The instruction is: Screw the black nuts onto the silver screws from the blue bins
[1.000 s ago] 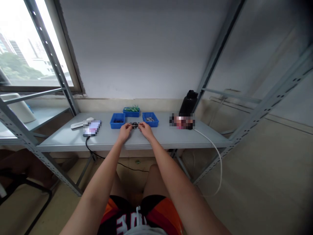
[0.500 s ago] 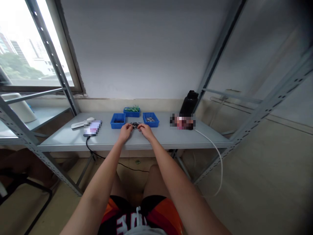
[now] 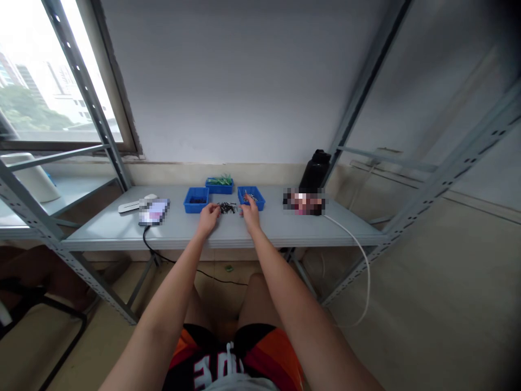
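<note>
A loose pile of small black and silver pieces point(image 3: 228, 208), too small to name, lies on the grey table between my hands. At its left edge, my left hand point(image 3: 209, 218) has thumb and fingers pinched together; whatever they hold is hidden. My right hand point(image 3: 251, 215) is at the front left of a blue bin of small silver pieces point(image 3: 256, 207), its thumb and forefinger apart and the forefinger reaching over the rim. Left of the pile stands a blue bin with dark contents point(image 3: 196, 208). Behind, another blue bin point(image 3: 220, 189) contains green strips point(image 3: 222, 180).
A phone point(image 3: 154, 212) with a black cable and a white object point(image 3: 130, 207) lie at the left. On the right, a black bottle point(image 3: 315, 171) stands behind a blurred item point(image 3: 303, 202) with a white cable point(image 3: 354, 239). Metal shelf posts point(image 3: 366, 81) flank the table point(image 3: 277, 228).
My right hand has moved right, away from the pile to the right-hand bin, and its fingers have spread. More of the pile shows. My left hand stays nearly in place.
</note>
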Demonstrator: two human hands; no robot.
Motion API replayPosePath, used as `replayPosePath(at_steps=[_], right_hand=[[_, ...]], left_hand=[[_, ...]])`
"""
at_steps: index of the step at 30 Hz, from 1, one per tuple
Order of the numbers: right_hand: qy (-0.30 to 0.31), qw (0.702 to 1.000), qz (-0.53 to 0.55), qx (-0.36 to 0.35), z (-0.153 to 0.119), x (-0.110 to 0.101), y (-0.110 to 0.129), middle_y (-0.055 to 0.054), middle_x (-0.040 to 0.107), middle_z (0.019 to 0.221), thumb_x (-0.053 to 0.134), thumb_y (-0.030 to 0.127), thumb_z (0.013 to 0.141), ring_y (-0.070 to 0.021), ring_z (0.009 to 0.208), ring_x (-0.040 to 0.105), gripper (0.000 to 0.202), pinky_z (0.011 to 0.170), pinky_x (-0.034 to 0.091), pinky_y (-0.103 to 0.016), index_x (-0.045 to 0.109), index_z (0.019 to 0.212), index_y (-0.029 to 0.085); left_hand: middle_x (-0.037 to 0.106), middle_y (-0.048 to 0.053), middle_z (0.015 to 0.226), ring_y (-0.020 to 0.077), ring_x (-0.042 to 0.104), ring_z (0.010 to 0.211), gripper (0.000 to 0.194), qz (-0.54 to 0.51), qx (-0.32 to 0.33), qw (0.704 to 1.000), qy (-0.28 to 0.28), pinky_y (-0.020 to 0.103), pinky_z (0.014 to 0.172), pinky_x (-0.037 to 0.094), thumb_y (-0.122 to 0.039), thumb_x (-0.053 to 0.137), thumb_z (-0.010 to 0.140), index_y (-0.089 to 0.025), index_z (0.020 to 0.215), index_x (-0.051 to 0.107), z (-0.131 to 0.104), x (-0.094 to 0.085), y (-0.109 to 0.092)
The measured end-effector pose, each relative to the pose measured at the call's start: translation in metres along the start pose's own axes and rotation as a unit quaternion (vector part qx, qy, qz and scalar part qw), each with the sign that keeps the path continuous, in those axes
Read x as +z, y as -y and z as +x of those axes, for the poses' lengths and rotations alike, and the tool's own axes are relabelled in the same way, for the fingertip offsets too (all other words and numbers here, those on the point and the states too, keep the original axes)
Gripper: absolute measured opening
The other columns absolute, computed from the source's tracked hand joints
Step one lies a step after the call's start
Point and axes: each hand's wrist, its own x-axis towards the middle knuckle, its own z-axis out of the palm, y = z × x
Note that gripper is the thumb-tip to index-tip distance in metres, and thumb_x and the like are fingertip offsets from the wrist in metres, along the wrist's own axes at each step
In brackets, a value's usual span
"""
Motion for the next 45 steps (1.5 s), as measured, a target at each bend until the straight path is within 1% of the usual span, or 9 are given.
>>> replayPosePath(at_steps=[3,5,8,11,15,21,33,38,45], right_hand=[[-0.005,1.0,-0.004,0.01,0.001,0.0,-0.001,-0.013,0.046,0.142,0.047,0.028,0.079,-0.0163,0.091,0.064,0.068,0.068,0.054,-0.026,0.037,0.146,0.023],[0.001,1.0,-0.028,0.008,0.001,0.0,-0.001,-0.013,0.049,0.139,0.047,0.027,0.079,-0.0169,0.09,0.064,0.065,0.071,0.054,-0.028,0.041,0.144,0.023],[0.009,0.995,-0.09,-0.034,0.0,-0.001,0.0,-0.013,0.057,0.128,0.047,0.023,0.079,-0.0186,0.092,0.064,0.044,0.081,0.053,-0.032,0.062,0.121,0.018],[0.049,0.985,-0.153,-0.071,-0.003,0.001,0.002,-0.011,0.068,0.106,0.048,0.021,0.082,-0.0195,0.092,0.064,0.027,0.088,0.049,-0.032,0.069,0.098,0.015],[0.112,0.95,-0.274,-0.097,-0.01,0.008,0.004,-0.012,0.068,0.103,0.051,0.015,0.084,-0.0215,0.096,0.062,0.022,0.091,0.045,-0.033,0.07,0.097,0.016],[0.134,0.893,-0.41,-0.125,-0.02,0.015,0.007,-0.019,0.062,0.113,0.054,0.018,0.086,-0.0317,0.111,0.054,0.023,0.095,0.042,-0.042,0.07,0.103,0.015],[0.086,0.9,-0.406,-0.135,-0.018,0.011,-0.002,-0.016,0.065,0.102,0.04,0.012,0.093,-0.0268,0.102,0.056,0.032,0.09,0.043,-0.038,0.069,0.104,0.018],[0.125,0.894,-0.384,-0.196,-0.021,0.011,0.007,-0.014,0.063,0.111,0.039,0.014,0.094,-0.0233,0.106,0.055,0.031,0.093,0.042,-0.034,0.066,0.108,0.017],[0.17,0.911,-0.298,-0.227,-0.018,0.009,0.01,-0.008,0.064,0.106,0.041,0.015,0.093,-0.019,0.102,0.057,0.028,0.094,0.043,-0.031,0.066,0.102,0.02]], left_hand=[[0.059,0.0,0.061,0.0141,0.055,0.061,0.015,0.01,-0.003,1.0,-0.002,0.026,0.066,0.046,-0.023,0.056,0.08,-0.013,0.087,0.065,0.0,0.0,0.0],[0.06,0.001,0.062,0.0147,0.055,0.063,0.016,0.028,0.003,1.0,-0.012,0.027,0.068,0.046,-0.024,0.057,0.08,-0.013,0.088,0.066,0.0,0.0,0.0],[0.065,0.004,0.07,0.0165,0.058,0.069,0.015,0.058,0.016,0.998,-0.033,0.028,0.074,0.046,-0.021,0.057,0.079,-0.013,0.086,0.068,0.0,-0.001,0.001],[0.07,0.009,0.08,0.0194,0.062,0.078,0.016,0.083,0.018,0.995,-0.045,0.03,0.08,0.046,-0.016,0.056,0.078,-0.013,0.087,0.07,0.0,-0.001,0.002],[0.073,0.012,0.09,0.0219,0.064,0.086,0.022,0.122,0.012,0.991,-0.043,0.032,0.086,0.047,-0.01,0.054,0.076,-0.012,0.091,0.071,0.001,0.0,0.005],[0.073,0.01,0.086,0.0216,0.064,0.083,0.021,0.121,0.009,0.992,-0.03,0.032,0.085,0.048,-0.01,0.055,0.075,-0.013,0.088,0.071,0.002,0.001,0.007],[0.068,0.005,0.074,0.0184,0.061,0.074,0.025,0.102,0.007,0.994,-0.039,0.03,0.079,0.047,-0.014,0.056,0.076,-0.013,0.098,0.068,-0.001,0.0,-0.001],[0.07,0.008,0.079,0.0196,0.063,0.076,0.024,0.093,0.007,0.995,-0.034,0.031,0.079,0.047,-0.017,0.057,0.079,-0.012,0.099,0.068,0.0,0.001,0.0],[0.072,0.008,0.078,0.0212,0.063,0.077,0.016,0.117,0.04,0.992,0.02,0.031,0.079,0.047,-0.025,0.058,0.079,-0.016,0.078,0.072,-0.002,0.001,0.001]])
